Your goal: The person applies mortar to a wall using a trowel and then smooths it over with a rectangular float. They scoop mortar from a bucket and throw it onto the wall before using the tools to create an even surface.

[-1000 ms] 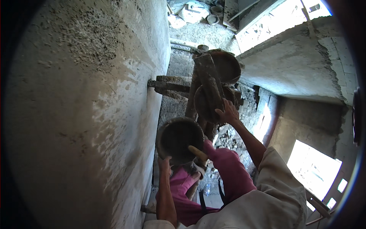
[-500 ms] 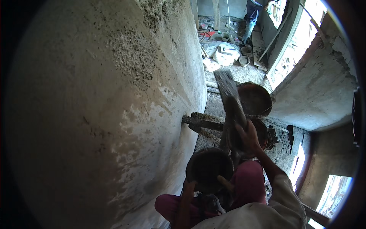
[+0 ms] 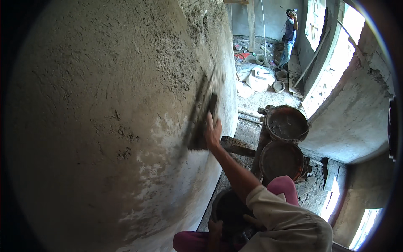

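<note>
Item: plastered wall (image 3: pixel 105 126), grey, rough at its top, taken as our landmark. Against its face we press a flat trowel (image 3: pixel 200 119), blurred, our right hand (image 3: pixel 213 131) closed around its handle. Below, at the wall's foot, our left hand (image 3: pixel 215 229) holds the rim of a dark round pan (image 3: pixel 228 208); how tightly, we cannot tell. Right of the wall: two mortar-filled pans (image 3: pixel 287 124), stacked. Far beyond the wall, a standing person (image 3: pixel 289 35).
</note>
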`<state>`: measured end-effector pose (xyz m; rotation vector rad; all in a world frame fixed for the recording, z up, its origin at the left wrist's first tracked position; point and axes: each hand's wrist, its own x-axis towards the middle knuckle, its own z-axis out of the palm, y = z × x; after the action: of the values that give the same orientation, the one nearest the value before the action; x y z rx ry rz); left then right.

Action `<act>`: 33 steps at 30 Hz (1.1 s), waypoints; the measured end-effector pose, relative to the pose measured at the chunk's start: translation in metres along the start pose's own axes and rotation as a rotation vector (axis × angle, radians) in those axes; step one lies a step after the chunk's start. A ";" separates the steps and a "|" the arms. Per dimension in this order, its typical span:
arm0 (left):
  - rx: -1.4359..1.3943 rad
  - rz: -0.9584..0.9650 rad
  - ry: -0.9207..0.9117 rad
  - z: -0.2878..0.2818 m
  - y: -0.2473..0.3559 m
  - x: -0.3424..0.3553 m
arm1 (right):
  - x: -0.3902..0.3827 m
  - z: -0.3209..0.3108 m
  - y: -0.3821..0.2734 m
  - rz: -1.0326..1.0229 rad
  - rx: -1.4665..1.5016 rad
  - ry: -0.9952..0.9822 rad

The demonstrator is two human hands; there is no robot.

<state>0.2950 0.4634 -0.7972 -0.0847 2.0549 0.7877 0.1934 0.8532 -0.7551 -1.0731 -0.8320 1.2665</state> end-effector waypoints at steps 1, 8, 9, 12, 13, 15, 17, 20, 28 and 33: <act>-0.038 0.076 -0.007 -0.005 -0.015 0.007 | -0.027 -0.006 0.028 -0.045 -0.010 0.004; 0.041 0.134 -0.018 -0.007 -0.049 0.023 | -0.016 0.023 0.007 0.061 -0.038 -0.149; 0.055 0.131 -0.027 -0.004 -0.044 0.024 | 0.013 0.028 -0.013 -0.156 -0.142 -0.095; 0.074 0.123 -0.039 -0.004 -0.041 0.031 | 0.067 0.063 -0.104 -0.283 -0.136 -0.142; 0.081 0.116 -0.038 -0.004 -0.040 0.033 | 0.077 0.067 -0.135 -0.275 -0.176 -0.236; 0.118 0.124 -0.072 0.004 -0.036 0.041 | 0.094 0.064 -0.165 -0.403 -0.153 -0.240; 0.148 0.126 -0.080 -0.001 -0.032 0.048 | 0.092 0.072 -0.162 -0.472 -0.108 -0.275; 0.181 0.140 -0.091 -0.003 -0.038 0.057 | 0.044 0.059 -0.065 -0.343 -0.239 -0.294; 0.176 0.160 -0.055 0.007 -0.018 0.015 | 0.083 0.044 -0.082 -0.359 -0.361 -0.178; 0.154 0.138 0.027 -0.009 -0.027 0.006 | 0.056 0.098 -0.249 -0.526 -0.120 -0.507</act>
<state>0.2942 0.4387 -0.8120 0.1345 2.1572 0.7123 0.1903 0.9305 -0.4934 -0.5577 -1.4803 1.0474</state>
